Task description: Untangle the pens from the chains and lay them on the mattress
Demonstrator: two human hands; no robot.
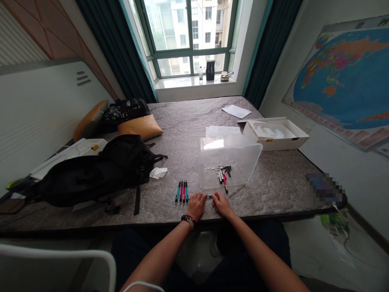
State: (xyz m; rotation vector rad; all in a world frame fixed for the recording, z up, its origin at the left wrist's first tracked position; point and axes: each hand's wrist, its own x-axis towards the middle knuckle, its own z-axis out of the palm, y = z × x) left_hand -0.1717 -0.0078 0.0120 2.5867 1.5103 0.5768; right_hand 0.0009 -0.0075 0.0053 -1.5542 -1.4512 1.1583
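One dark pen (209, 197), slim, lying crosswise between the fingers of both hands, just above the near edge of a grey-brown quilted mattress (179, 152). Left hand (197, 206): fingers bent and drawn together, pinching the pen's left end; dark and tan bands (187, 220) at the wrist. Right hand (221, 205): thumb and fingers pinching the pen's right end. Row of four pens (181, 192), two teal outside, two red between, set side by side just left of the left fingers, points toward the wearer. Clear plastic bin (246, 162), near, directly beyond the right fingers. Loose pens (225, 184), mixed black, silver, white and red, heaped within the bin's outline, beyond the right fingers; whether the bin stands upright or on its side cannot be told. Crumpled white tissue (158, 173), beyond and left of the left fingers. Black backpack (100, 172), large, lying well left of them. Orange cushion (141, 125), farther off beyond the backpack. White open box (299, 136), beyond and right of the right fingers, with pale contents. White paper (236, 111), flat, farthest beyond the right fingers. Printed lettering (237, 191) on the mattress, just right of the right fingers.
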